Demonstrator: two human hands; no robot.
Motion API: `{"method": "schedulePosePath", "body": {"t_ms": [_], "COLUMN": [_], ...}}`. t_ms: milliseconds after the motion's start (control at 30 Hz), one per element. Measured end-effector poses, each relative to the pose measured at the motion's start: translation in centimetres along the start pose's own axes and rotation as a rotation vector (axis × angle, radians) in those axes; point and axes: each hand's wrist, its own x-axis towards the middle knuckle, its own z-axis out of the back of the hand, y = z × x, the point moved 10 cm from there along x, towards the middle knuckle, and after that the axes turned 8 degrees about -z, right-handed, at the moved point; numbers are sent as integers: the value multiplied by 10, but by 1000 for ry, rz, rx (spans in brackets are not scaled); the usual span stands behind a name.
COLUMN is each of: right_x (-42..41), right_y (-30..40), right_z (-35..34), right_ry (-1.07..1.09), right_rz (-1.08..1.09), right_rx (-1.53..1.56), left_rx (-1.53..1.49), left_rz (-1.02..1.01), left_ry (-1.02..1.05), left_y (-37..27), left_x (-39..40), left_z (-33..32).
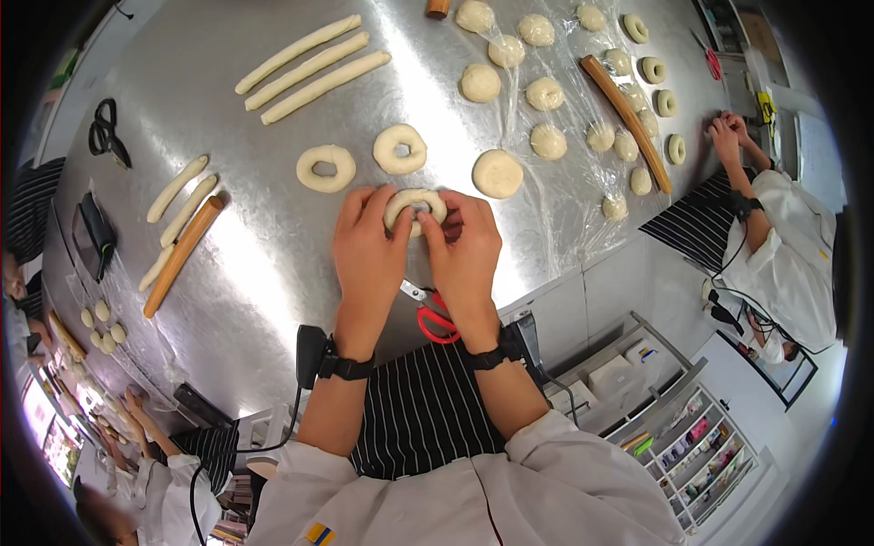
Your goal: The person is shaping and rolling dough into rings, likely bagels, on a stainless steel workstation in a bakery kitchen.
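Between my hands is a ring of pale dough (418,198). My left hand (369,246) grips its left side and my right hand (468,239) its right, both thumbs at the hole. Just beyond lie two more dough rings, one at left (326,168) and one further up (400,149). A flattened dough round (498,174) sits to the right of my right hand. Red-handled scissors (437,322) rest below the ring near the table edge, partly hidden by my right hand and wrist.
Three dough ropes (314,75) lie on the steel table (273,225). Dough balls (545,94) sit at right, several under plastic film (567,232), beside a wooden rolling pin (628,123). Another rolling pin (183,256) and black scissors (107,133) are at left. Co-workers stand on both sides.
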Motion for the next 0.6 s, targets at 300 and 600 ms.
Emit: {"method": "schedulePosePath", "body": {"t_ms": [300,600], "right_x": [14,3], "right_y": [-3,3], "right_z": [-1,2], "right_ry": [70,29], "right_rz": [-35,6], "right_rx": [43,59], "left_rx": [53,2], "left_rz": [-110,-157], "left_ry": [-1,-25], "left_y": [-7,-8], "left_x": [2,7], "left_z": [-3,0]}}
